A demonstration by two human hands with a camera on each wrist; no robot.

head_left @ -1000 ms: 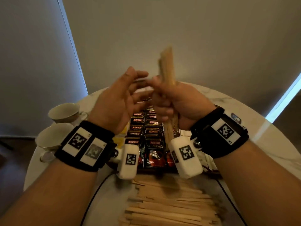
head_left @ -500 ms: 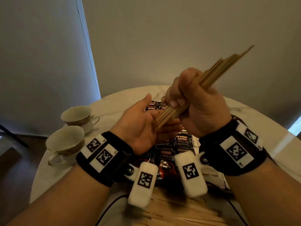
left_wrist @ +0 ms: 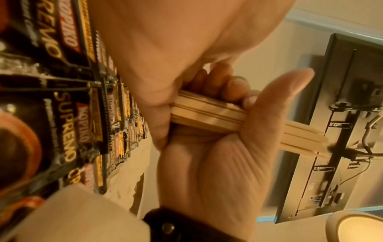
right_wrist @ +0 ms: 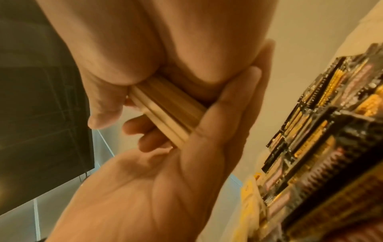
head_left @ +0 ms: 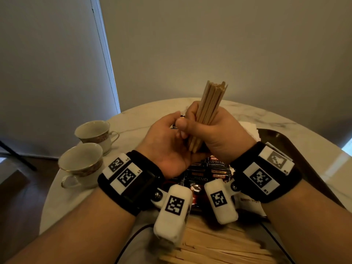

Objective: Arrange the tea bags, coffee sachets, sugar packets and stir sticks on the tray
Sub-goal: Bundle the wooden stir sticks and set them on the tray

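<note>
My right hand [head_left: 217,130] grips a bundle of wooden stir sticks [head_left: 207,111] and holds it almost upright above the table. My left hand [head_left: 165,143] lies flat beside it, palm turned to the bundle's lower end. In the right wrist view the stick ends [right_wrist: 165,104] butt against the left palm [right_wrist: 155,188], whose fingers are straight. The left wrist view shows the right hand's fingers [left_wrist: 228,88] curled round the sticks [left_wrist: 207,113]. Black coffee sachets [head_left: 207,176] lie in rows on the dark tray [head_left: 297,147] under both hands. Several loose sticks [head_left: 219,248] lie near me.
Two empty teacups [head_left: 95,133] [head_left: 82,164] stand at the left of the round marble table [head_left: 133,119]. A white sugar packet [head_left: 249,202] lies below my right wrist. Yellow packets [right_wrist: 248,196] sit beside the sachets. A black cable [head_left: 131,239] runs along the near edge.
The bundle, tilted up to the right half a second ago, now stands nearly upright. My left palm has stayed against its lower end.
</note>
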